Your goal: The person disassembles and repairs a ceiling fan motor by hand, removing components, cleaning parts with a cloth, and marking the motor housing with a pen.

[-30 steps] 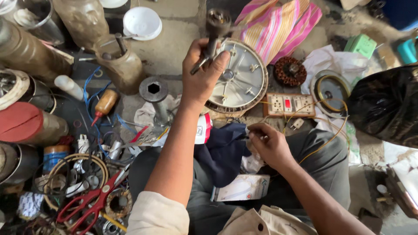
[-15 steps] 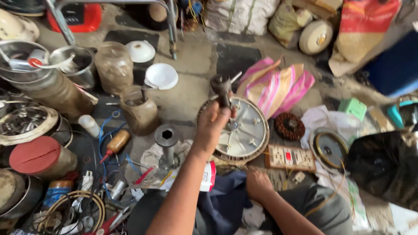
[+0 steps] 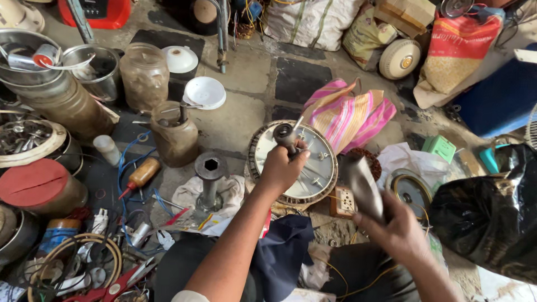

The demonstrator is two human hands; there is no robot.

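My left hand (image 3: 281,166) is closed around a dark shaft (image 3: 286,135) that stands on a round white fan motor cover (image 3: 317,168) tilted up on the floor. My right hand (image 3: 395,223) grips a dark grey tool (image 3: 362,184), blurred by motion, raised to the right of the cover. My legs in dark trousers sit below, with a dark blue cloth (image 3: 282,251) between them.
A pink striped bag (image 3: 352,114) lies behind the cover. A socket board (image 3: 345,201) and a copper winding (image 3: 411,190) sit to the right. Jars, tins, a metal stand (image 3: 210,176), an orange screwdriver (image 3: 140,174) and red scissors (image 3: 114,286) crowd the left. A black bag (image 3: 492,215) is at right.
The view tilted up and moved closer. My right hand rose from my lap and now holds a dark tool up beside the cover. My left hand stays on the shaft.
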